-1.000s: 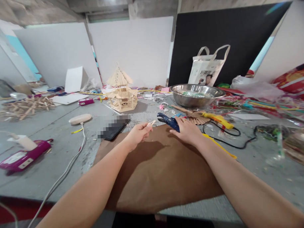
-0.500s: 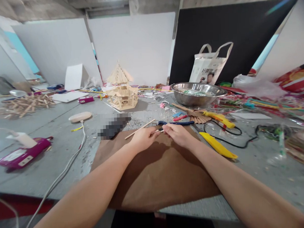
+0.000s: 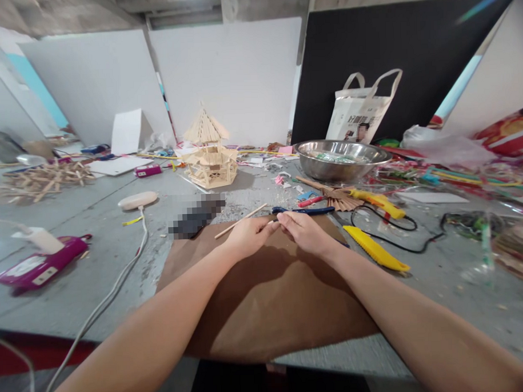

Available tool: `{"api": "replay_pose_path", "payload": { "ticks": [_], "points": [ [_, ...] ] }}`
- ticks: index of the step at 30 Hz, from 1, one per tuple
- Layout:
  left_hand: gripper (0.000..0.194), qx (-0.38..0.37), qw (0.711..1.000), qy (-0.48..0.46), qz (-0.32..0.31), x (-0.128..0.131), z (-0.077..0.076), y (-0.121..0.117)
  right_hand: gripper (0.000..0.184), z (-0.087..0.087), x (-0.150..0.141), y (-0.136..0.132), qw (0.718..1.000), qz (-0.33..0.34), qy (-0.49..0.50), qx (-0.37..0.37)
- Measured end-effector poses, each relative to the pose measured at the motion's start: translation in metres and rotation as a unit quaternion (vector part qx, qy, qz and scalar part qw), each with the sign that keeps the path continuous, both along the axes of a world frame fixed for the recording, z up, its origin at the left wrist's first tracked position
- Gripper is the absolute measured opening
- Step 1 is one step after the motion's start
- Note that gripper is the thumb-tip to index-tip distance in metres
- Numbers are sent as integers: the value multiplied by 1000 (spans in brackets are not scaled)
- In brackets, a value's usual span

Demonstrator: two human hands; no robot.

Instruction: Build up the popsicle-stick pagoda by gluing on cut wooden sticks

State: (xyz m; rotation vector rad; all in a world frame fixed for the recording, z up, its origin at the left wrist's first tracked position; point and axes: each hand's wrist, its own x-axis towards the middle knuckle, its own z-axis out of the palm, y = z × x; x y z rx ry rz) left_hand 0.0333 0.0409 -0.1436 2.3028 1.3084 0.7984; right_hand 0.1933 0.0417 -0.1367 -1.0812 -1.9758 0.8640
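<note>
My left hand (image 3: 248,235) is closed in a pinch on a small pale wooden piece at its fingertips, over the far edge of a brown paper sheet (image 3: 265,293). My right hand (image 3: 303,231) rests beside it, fingers curled and touching the same small piece; the two hands' fingertips meet. A thin wooden stick (image 3: 240,221) lies on the table just left of my left hand. Blue-handled pliers (image 3: 305,210) lie on the table just beyond my right hand.
A stick-built pagoda model (image 3: 208,152) stands at the centre back. A steel bowl (image 3: 337,159), a yellow glue gun (image 3: 375,202) with black cord, a yellow cutter (image 3: 375,249), a dark phone (image 3: 196,218), a pink tissue pack (image 3: 41,266) and a white cable (image 3: 119,287) surround the paper.
My right hand has let go of the blue pliers, which now lie on the table, and moved left to meet my left hand. The stick lies on the table.
</note>
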Motion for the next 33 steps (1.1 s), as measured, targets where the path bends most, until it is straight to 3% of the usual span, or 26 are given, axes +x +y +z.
{"api": "replay_pose_path", "payload": {
  "ticks": [9,19,28,33],
  "points": [
    [44,-18,999,-41,-28,-1,2,0,37,1,-4,-1,983,25,140,-115],
    [43,-9,998,-56,-23,0,0,2,36,1,-8,-2,953,40,219,-207],
    [42,-29,997,-69,-32,1,-1,1,38,-3,-10,-2,956,22,224,-190],
    [38,-40,996,-77,-18,3,0,0,42,1,1,5,989,-7,94,-113]
  ]
}}
